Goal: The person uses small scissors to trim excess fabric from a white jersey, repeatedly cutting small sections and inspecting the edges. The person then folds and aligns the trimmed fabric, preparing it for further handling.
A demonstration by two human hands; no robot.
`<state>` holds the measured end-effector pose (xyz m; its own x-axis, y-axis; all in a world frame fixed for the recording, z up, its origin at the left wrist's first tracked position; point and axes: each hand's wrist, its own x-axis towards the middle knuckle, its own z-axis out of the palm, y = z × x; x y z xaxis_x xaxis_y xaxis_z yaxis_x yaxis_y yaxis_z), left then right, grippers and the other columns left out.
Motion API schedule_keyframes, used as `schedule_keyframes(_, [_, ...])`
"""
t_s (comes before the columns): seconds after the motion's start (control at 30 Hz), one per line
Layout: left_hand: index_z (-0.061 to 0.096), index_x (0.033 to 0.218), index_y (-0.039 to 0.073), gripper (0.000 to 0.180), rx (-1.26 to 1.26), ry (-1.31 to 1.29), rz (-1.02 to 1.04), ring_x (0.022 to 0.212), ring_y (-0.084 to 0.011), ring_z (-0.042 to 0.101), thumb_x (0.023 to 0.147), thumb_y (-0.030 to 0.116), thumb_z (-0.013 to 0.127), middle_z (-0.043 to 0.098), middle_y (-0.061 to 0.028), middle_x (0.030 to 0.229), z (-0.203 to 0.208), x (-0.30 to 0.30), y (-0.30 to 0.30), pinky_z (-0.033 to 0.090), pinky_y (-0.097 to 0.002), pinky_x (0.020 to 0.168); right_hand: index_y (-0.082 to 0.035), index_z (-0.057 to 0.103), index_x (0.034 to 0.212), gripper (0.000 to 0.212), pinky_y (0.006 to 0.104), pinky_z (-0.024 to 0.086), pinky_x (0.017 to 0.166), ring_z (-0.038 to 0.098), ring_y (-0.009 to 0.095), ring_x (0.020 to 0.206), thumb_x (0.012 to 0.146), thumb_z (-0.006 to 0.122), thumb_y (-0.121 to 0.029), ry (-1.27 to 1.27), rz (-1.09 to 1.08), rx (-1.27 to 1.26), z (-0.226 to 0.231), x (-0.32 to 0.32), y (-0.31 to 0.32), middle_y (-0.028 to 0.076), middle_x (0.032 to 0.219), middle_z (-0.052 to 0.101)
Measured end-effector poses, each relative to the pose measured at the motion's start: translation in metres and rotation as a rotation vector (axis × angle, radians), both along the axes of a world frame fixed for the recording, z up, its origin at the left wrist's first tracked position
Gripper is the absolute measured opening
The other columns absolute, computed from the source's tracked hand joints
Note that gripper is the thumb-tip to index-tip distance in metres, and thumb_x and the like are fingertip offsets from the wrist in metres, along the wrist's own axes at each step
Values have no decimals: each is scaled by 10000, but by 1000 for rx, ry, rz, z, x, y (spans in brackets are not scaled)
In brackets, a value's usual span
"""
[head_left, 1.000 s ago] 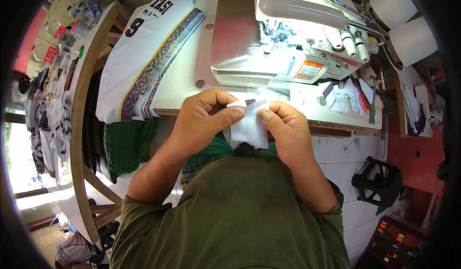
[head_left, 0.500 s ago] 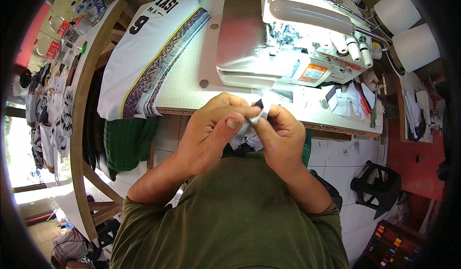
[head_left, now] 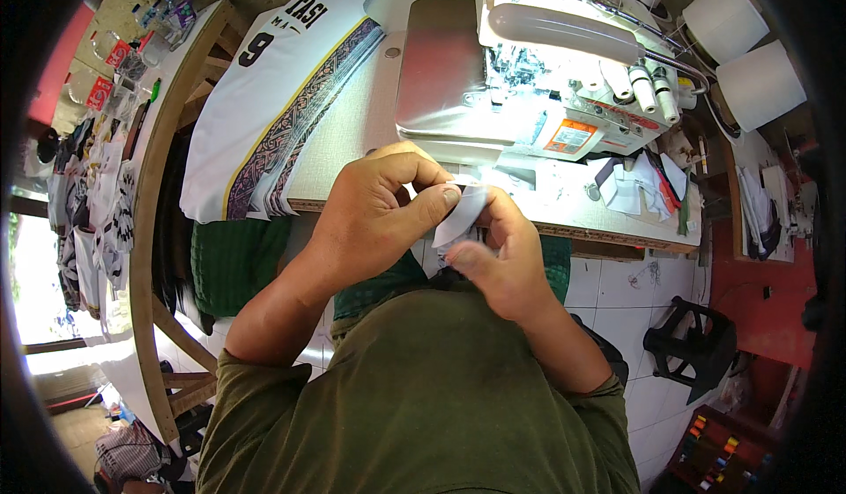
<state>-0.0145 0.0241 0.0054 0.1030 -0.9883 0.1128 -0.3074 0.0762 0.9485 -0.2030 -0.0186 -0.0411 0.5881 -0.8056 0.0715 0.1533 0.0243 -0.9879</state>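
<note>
In front of the sewing machine, my left hand [head_left: 379, 216] pinches the top edge of a small white fabric strip [head_left: 460, 218] between thumb and fingertips. My right hand [head_left: 511, 260] is at the strip's other side, its fingers curled behind the cloth; its thumb is blurred and lies lower, near the strip's bottom end. The sewing machine [head_left: 564, 89], brightly lit by its lamp, stands on the table beyond my hands. A stack of white jersey panels [head_left: 256, 115] with dark lettering and a patterned border lies at the table's left.
Thread cones [head_left: 762, 84] stand at the right. Fabric scraps [head_left: 639, 185] lie on the table's right end. A wooden side table [head_left: 172, 80] holds bottles. Green cloth [head_left: 238, 265] hangs below the table edge. A black stool [head_left: 692, 344] stands on the tiled floor.
My left hand has risen slightly and its thumb has closed onto the strip's top edge. My right thumb has moved down off the pinch. More of the white strip shows; its dark corner no longer does.
</note>
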Motion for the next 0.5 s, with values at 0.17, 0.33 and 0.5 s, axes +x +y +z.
schedule_keyframes(0.17, [687,961,-34,80,85,-9,-32,880,-105,628,965,38,653,632,-60,969,1,3,1,534,-270,771,-3,690,1055,153,266,518,722,632,80,790,956,718,-116,146,-67,65,-7,3,3,44,868,712])
schedule_keyframes(0.33, [721,988,-32,207,113,145,-25,751,-66,585,949,172,721,670,-32,849,-4,-1,3,491,-250,661,-4,700,1008,119,255,506,661,619,68,730,957,717,-110,139,-94,30,-7,3,3,32,806,701])
schedule_keyframes(0.5, [719,1021,-32,242,169,139,-5,702,-61,587,968,204,726,690,-32,830,-4,4,4,495,-238,639,-11,709,1006,142,245,468,609,564,46,684,959,736,-143,85,-28,97,-10,4,4,-7,767,654])
